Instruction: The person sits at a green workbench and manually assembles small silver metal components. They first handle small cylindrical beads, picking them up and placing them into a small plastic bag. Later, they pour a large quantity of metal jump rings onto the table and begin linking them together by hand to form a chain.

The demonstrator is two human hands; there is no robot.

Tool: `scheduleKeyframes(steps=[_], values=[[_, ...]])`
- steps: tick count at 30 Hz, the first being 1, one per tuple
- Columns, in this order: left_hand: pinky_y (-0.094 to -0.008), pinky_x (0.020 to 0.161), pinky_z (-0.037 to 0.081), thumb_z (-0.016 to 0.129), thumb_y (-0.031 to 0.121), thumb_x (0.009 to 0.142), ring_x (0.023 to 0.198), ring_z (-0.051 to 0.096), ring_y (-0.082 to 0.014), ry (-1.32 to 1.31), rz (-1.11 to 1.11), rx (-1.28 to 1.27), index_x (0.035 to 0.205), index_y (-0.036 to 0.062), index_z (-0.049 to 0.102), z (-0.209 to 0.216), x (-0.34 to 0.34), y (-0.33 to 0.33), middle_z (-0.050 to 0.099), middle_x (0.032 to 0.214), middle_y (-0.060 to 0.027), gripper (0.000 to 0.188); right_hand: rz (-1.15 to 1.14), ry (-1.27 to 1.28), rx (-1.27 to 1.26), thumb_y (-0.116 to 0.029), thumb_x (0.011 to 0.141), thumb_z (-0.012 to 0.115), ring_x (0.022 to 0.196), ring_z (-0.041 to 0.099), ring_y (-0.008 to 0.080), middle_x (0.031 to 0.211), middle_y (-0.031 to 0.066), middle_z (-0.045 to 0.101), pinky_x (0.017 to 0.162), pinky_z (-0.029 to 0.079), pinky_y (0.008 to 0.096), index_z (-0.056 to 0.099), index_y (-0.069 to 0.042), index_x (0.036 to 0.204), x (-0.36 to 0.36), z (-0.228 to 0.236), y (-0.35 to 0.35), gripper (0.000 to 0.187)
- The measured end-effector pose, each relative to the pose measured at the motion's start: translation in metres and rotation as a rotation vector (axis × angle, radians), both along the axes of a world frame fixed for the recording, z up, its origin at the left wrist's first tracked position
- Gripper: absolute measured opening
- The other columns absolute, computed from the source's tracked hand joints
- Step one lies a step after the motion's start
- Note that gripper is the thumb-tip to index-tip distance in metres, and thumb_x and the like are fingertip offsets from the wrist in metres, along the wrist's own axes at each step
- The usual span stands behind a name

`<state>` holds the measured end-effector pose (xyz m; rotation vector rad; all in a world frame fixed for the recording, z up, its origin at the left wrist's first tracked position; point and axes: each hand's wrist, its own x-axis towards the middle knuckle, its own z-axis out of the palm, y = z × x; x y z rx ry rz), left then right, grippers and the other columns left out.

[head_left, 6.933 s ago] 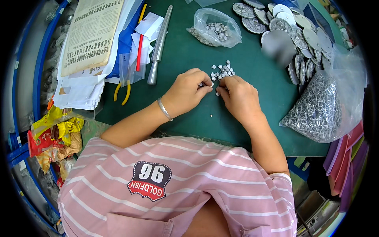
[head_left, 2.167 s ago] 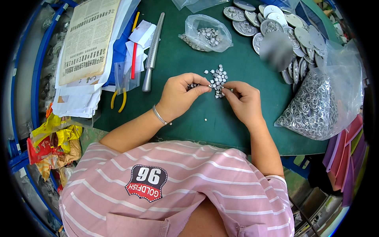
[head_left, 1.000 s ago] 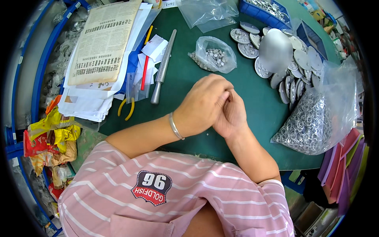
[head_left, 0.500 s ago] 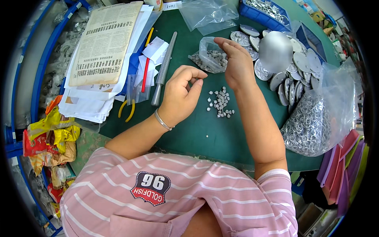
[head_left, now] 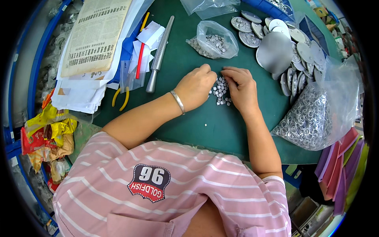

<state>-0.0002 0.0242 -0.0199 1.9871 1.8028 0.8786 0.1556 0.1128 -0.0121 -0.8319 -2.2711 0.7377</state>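
Observation:
A small heap of tiny silver pieces (head_left: 220,91) lies on the green mat (head_left: 185,130). My left hand (head_left: 196,86), with a metal bangle on its wrist, rests at the heap's left edge with its fingers curled in. From the right, my right hand (head_left: 240,87) bends its fingertips over the top of the heap. The fingers hide whatever either hand pinches. One stray silver piece (head_left: 205,125) lies nearer to me.
A clear bag of silver pieces (head_left: 216,41) sits behind the heap. A metal tapered rod (head_left: 159,55), red pen (head_left: 139,61), yellow-handled pliers (head_left: 120,98) and stacked papers (head_left: 94,39) lie left. Round metal discs (head_left: 276,53) and a big bag of rings (head_left: 316,116) lie right.
My right hand has come back from the clear bag at the back to the heap. My left hand has shifted right to the heap's edge.

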Motion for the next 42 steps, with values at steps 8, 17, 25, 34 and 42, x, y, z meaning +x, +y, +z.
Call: scheduleKeyframes(steps=[8,17,25,34,42], values=[[-0.0317,0.068,0.051,0.065,-0.004,0.076,0.074,0.063,-0.024,-0.354,-0.011,-0.066,0.09,0.0012,0.059,0.011,0.005,-0.021,0.06,0.083,-0.0108,0.016,-0.029,-0.122,-0.02,0.003,0.071,0.067,0.079,0.061,0.0252,0.084,0.0106,0.066,0.072,0.049,0.0344,0.063,-0.003,0.089,0.008,0.007,-0.017,0.019],[-0.0262,0.076,0.052,0.062,-0.007,0.082,0.087,0.064,-0.0149,-0.837,0.071,-0.037,0.104,-0.0013,0.055,0.019,0.014,-0.035,0.065,0.095,-0.01,0.023,-0.078,0.34,-0.468,0.006,0.078,0.066,0.081,0.065,0.0133,0.091,0.0078,0.069,0.069,0.051,0.025,0.058,0.0,0.099,0.025,0.015,-0.051,0.023],[-0.0257,0.071,0.053,0.059,-0.001,0.082,0.08,0.063,-0.0142,-1.29,0.144,-0.199,0.1,-0.0041,0.058,0.025,0.006,-0.033,0.061,0.085,-0.0061,0.018,-0.028,0.801,-1.153,0.005,0.079,0.062,0.076,0.06,0.0124,0.084,0.006,0.063,0.061,0.047,0.0229,0.055,0.001,0.1,0.034,0.024,-0.045,0.023],[-0.0344,0.065,0.049,0.065,0.004,0.077,0.071,0.059,-0.0269,-0.159,0.119,0.028,0.085,-0.0005,0.065,-0.001,0.002,0.018,0.057,0.081,-0.0133,0.009,-0.101,-0.077,-0.134,-0.002,0.076,0.066,0.065,0.055,0.0261,0.07,0.0107,0.053,0.061,0.046,0.035,0.07,-0.005,0.087,0.028,0.009,-0.017,0.012],[-0.0377,0.07,0.049,0.062,-0.001,0.078,0.076,0.059,-0.0311,-0.25,0.035,0.007,0.081,-0.0014,0.062,0.001,0.003,0.008,0.058,0.081,-0.0146,0.003,-0.142,-0.178,-0.094,-0.003,0.075,0.068,0.068,0.057,0.027,0.076,0.0097,0.056,0.061,0.047,0.0366,0.07,-0.004,0.086,0.031,0.012,-0.021,0.011]])
